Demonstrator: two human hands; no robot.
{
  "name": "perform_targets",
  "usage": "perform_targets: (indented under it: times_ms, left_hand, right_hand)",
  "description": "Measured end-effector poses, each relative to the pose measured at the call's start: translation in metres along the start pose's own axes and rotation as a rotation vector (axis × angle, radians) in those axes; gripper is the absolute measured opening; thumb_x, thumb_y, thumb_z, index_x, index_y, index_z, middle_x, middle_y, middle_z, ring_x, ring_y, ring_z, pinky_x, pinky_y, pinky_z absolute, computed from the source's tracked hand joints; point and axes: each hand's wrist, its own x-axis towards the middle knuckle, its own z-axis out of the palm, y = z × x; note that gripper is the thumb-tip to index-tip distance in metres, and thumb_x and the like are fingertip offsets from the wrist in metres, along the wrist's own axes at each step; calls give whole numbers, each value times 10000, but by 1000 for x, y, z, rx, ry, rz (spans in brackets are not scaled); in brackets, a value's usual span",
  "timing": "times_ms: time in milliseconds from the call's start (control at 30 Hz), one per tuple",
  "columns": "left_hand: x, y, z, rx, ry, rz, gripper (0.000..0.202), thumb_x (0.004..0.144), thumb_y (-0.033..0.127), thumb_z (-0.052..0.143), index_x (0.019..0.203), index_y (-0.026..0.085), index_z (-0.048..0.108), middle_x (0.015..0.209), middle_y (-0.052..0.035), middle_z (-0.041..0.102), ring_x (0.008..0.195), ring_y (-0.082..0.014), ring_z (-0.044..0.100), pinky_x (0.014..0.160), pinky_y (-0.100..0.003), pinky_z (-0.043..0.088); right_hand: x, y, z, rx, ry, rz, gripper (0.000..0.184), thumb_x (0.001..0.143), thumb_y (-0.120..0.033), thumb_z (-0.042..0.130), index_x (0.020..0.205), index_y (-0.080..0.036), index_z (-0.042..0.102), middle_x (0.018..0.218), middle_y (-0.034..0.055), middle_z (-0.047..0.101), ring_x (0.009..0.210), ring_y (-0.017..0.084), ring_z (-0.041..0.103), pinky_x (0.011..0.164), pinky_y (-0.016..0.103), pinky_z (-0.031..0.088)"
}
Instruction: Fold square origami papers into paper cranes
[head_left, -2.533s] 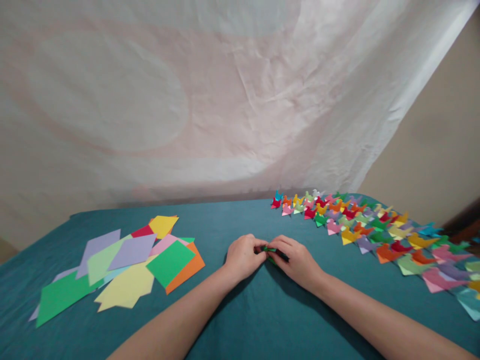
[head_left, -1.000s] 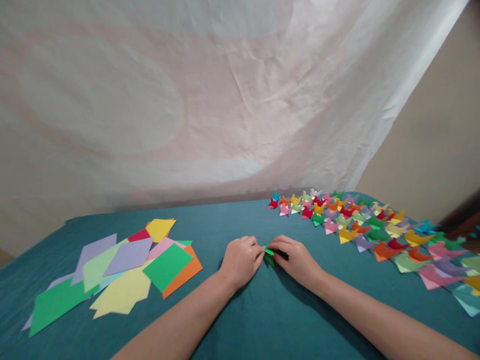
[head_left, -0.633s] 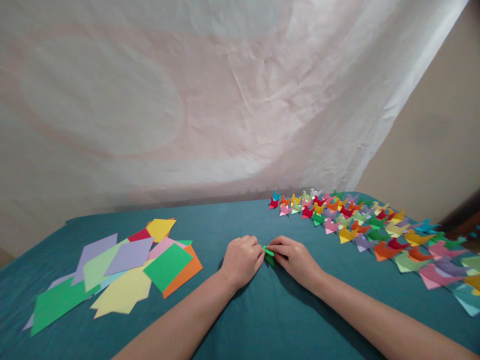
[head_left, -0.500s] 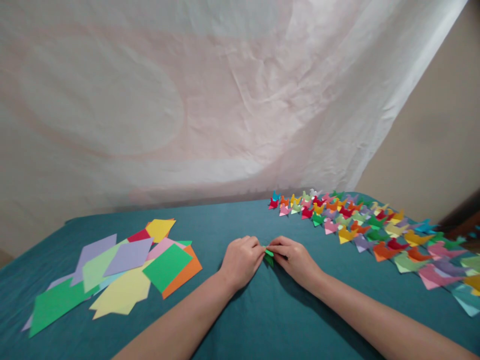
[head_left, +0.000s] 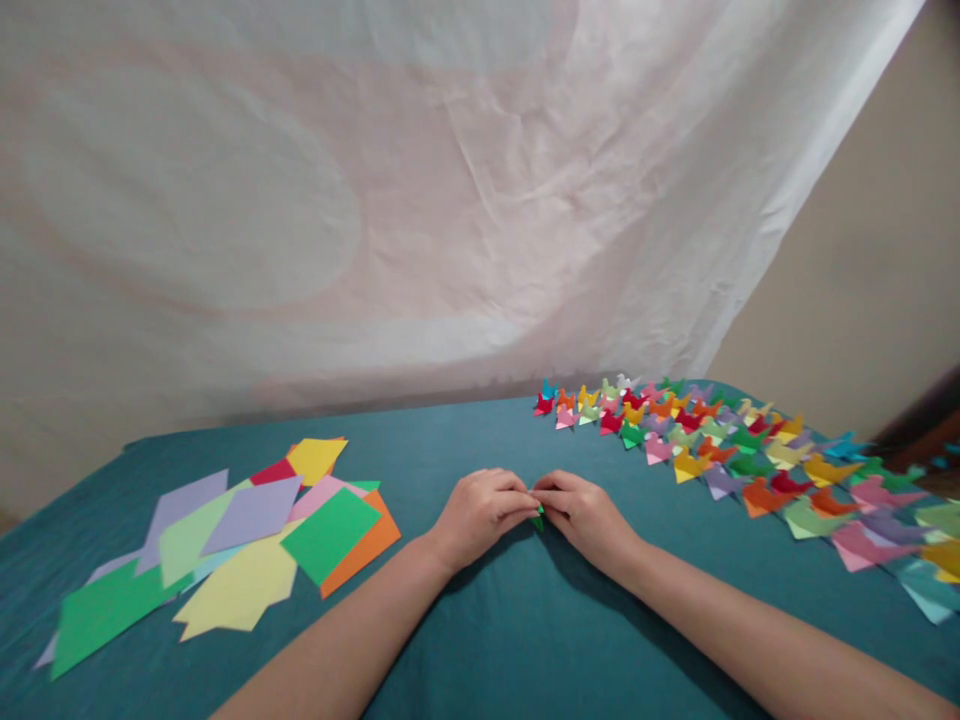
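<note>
A small folded piece of green paper (head_left: 538,520) is pinched between my two hands, just above the teal cloth. Most of it is hidden behind the fingers; only a green corner shows below them. My left hand (head_left: 486,512) grips it from the left, thumb and fingers pressed together. From the other side my right hand (head_left: 583,508) holds it with closed fingertips, which meet those of the left.
On the left lies a loose spread of coloured paper sheets (head_left: 251,515). Rows of small folded paper birds (head_left: 701,450) in many colours stand on the right. The teal cloth (head_left: 465,660) covers the table, and a pale hanging sheet (head_left: 420,220) rises behind it.
The left fingers have shifted over the green paper and now cover more of it. My right hand stays in nearly the same place, still pinching.
</note>
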Motion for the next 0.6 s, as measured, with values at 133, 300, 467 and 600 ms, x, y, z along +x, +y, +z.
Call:
perform_targets:
  times_ms: [133, 300, 467, 600]
  left_hand:
    - [0, 0, 1, 7, -5, 2, 199, 907, 314, 501, 883, 221, 676, 874, -9, 652, 783, -117, 564, 714, -236, 400]
    - [0, 0, 0, 47, -18, 18, 220, 920, 322, 475, 890, 228, 671, 876, -9, 649, 778, -113, 559, 696, -240, 388]
    - [0, 1, -1, 99, -20, 40, 236, 931, 323, 453, 880, 221, 659, 869, -4, 645, 778, -116, 550, 674, -248, 370]
    - [0, 2, -1, 109, -29, 44, 238, 939, 310, 434, 894, 215, 648, 884, -11, 641, 796, -117, 552, 680, -248, 370]
  right_hand:
    - [0, 2, 2, -43, 3, -33, 266, 848, -119, 522, 998, -258, 691, 886, 37, 639, 836, 158, 587, 763, 260, 474]
    - [-1, 2, 2, -79, 2, -38, 244, 849, -125, 527, 972, -250, 696, 879, 37, 642, 829, 158, 586, 761, 261, 472]
    - [-1, 1, 2, -106, 7, -47, 230, 850, -132, 532, 957, -248, 699, 871, 38, 643, 823, 160, 586, 757, 264, 472]
    - [-1, 1, 2, -118, 13, -62, 230, 857, -134, 518, 947, -241, 700, 871, 42, 643, 821, 160, 584, 755, 263, 471]
